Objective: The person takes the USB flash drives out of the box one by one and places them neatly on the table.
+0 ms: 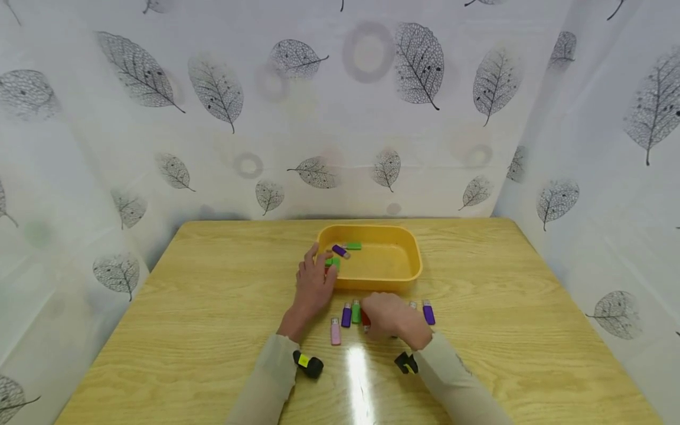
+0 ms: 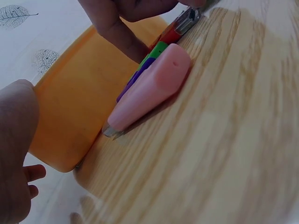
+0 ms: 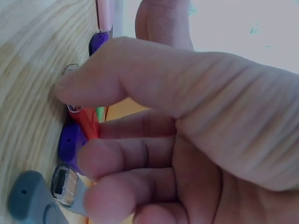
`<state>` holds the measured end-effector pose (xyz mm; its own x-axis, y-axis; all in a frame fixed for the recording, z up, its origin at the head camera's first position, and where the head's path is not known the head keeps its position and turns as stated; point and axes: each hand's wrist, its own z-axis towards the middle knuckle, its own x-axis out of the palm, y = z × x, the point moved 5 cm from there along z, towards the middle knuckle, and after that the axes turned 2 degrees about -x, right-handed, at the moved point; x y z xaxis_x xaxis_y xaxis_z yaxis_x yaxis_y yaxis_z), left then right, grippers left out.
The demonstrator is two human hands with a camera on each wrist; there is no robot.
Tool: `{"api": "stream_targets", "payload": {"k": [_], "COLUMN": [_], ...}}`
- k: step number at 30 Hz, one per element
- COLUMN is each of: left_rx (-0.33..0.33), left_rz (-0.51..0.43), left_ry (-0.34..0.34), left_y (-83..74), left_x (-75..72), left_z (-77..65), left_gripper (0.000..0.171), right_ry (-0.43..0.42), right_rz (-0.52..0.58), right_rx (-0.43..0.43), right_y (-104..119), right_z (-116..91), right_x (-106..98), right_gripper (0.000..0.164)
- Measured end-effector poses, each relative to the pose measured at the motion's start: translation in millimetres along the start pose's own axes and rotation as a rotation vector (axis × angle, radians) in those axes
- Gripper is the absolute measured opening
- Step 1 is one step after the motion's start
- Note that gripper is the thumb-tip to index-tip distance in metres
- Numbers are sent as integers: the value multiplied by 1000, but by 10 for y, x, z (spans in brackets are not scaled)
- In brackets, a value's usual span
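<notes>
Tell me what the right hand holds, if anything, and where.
Cannot be told: the right hand is at the red USB stick, thumb by its metal plug.

**Legible markings: none.**
No text, label, brand or number can be read on the USB sticks at lower centre, the yellow tray above them or the black wrist devices below.
</notes>
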<state>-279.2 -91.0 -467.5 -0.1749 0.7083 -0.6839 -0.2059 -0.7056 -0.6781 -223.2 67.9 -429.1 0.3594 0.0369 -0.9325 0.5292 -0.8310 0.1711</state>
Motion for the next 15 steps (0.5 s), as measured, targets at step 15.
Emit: {"api": "stream_targets", "payload": {"k": [15], "left_rx": [17], "left_rz": [-10], "left_ry": [-12], "left_y": [-23], "left_x": [-16], "left_z": [-9], "left_gripper": [40], "right_ry": [34], "right_rz": [20], "right_rx": [16], "right_y": [-43], "right_z": [24], "right_x": [34], "right_gripper": [29]}}
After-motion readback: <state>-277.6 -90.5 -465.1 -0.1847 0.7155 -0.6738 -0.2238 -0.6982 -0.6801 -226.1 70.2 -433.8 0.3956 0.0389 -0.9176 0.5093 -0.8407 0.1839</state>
